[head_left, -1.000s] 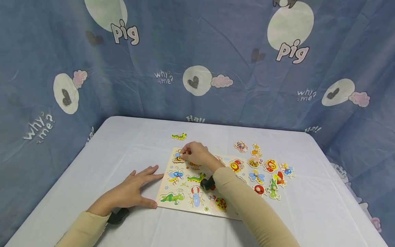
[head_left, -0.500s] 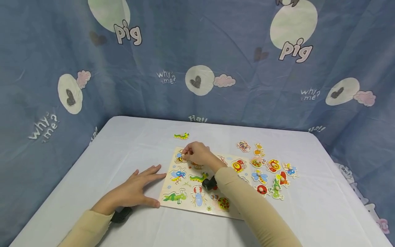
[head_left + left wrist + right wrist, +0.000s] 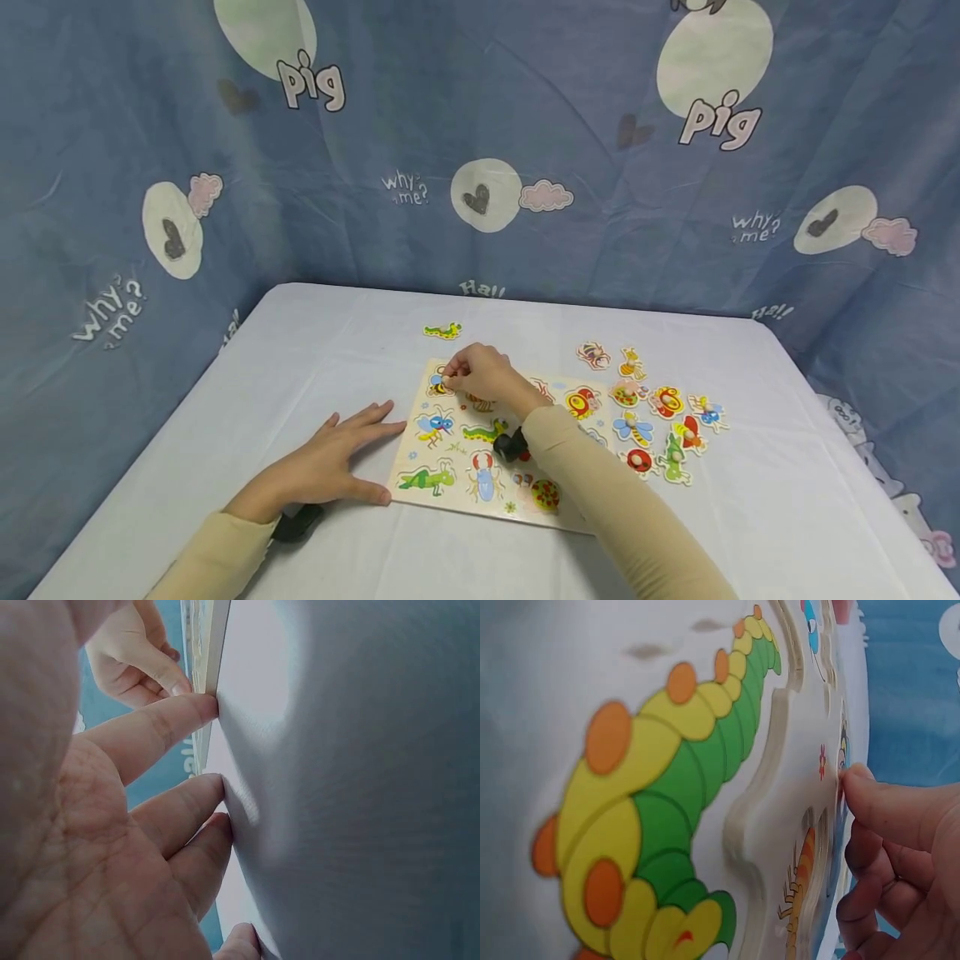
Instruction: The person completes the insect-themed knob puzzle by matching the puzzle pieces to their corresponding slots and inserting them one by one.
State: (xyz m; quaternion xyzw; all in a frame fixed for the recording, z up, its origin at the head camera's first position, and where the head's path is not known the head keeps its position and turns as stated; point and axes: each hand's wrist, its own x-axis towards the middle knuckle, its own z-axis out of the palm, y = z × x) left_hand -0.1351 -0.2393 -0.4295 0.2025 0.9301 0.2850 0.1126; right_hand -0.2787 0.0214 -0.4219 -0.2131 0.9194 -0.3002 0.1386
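Observation:
A wooden insect puzzle board [image 3: 460,483] lies on the white table, with pictures printed in its recesses. At its far left corner my right hand [image 3: 483,372] pinches the knob of a bee puzzle piece [image 3: 437,387] between thumb and index finger. The piece sits over the corner recess and is partly covered by the fingers. The right wrist view has the pinching hand [image 3: 900,847] beyond a printed caterpillar [image 3: 652,825]. My left hand [image 3: 330,458] rests with fingers spread at the board's left side, its index fingertip [image 3: 206,707] against the edge.
Several loose insect pieces with knobs, among them a spider [image 3: 593,356], a dragonfly [image 3: 632,429] and a grasshopper [image 3: 675,460], lie at the board's right side. A caterpillar piece [image 3: 442,332] lies behind the board. A blue printed curtain [image 3: 360,242] surrounds the table.
The head view has shifted slightly, moving everything a little rightward in it. Both hands keep their places, the right one still pinching the bee piece at the corner recess.

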